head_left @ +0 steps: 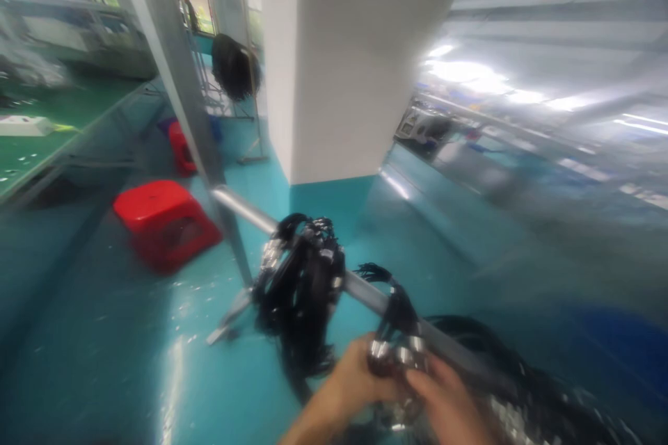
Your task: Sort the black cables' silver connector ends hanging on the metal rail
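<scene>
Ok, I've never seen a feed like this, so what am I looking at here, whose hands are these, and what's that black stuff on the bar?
This is a single view from a camera worn on a person's head, tilted and blurred by motion. The two bare hands at the bottom are that person's: left hand and right hand. Together they grip a small cluster of black cables with shiny metal ends. A larger bundle of black cables hangs over a slanting grey metal bar. Beyond it are a red plastic stool on the teal floor, a white pillar and a green-topped workbench on the left.
</scene>
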The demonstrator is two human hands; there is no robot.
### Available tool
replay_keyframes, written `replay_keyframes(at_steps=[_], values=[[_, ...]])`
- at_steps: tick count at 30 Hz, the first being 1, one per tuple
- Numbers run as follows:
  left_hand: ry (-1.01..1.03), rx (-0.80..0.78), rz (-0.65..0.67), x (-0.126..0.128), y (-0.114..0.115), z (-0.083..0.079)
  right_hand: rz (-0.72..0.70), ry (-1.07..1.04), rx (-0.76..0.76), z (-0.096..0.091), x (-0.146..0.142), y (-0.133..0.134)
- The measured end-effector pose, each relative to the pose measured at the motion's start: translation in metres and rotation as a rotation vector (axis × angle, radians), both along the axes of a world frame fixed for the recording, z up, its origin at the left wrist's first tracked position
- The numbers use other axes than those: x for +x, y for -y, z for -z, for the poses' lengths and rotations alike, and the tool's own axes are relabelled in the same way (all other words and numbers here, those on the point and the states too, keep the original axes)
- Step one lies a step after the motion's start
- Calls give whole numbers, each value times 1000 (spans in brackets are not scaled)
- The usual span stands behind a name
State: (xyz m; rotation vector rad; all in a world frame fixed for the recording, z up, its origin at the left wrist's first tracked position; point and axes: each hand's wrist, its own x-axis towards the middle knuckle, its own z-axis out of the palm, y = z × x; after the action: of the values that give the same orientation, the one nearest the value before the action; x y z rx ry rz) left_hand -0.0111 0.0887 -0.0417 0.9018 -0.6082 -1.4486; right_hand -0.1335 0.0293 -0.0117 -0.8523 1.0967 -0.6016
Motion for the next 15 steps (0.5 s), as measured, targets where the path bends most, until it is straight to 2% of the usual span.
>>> replay_keyframes(at_steps=[6,10,15], values=[[66,105,-120,-2,-1,19,-37,-5,-27,10,-8,5],[15,138,-99,-1,-5,27,-59,44,-44,19,-12,7],[-9,146,-22,1,-5,22,-76,54,-42,19,-12,6]])
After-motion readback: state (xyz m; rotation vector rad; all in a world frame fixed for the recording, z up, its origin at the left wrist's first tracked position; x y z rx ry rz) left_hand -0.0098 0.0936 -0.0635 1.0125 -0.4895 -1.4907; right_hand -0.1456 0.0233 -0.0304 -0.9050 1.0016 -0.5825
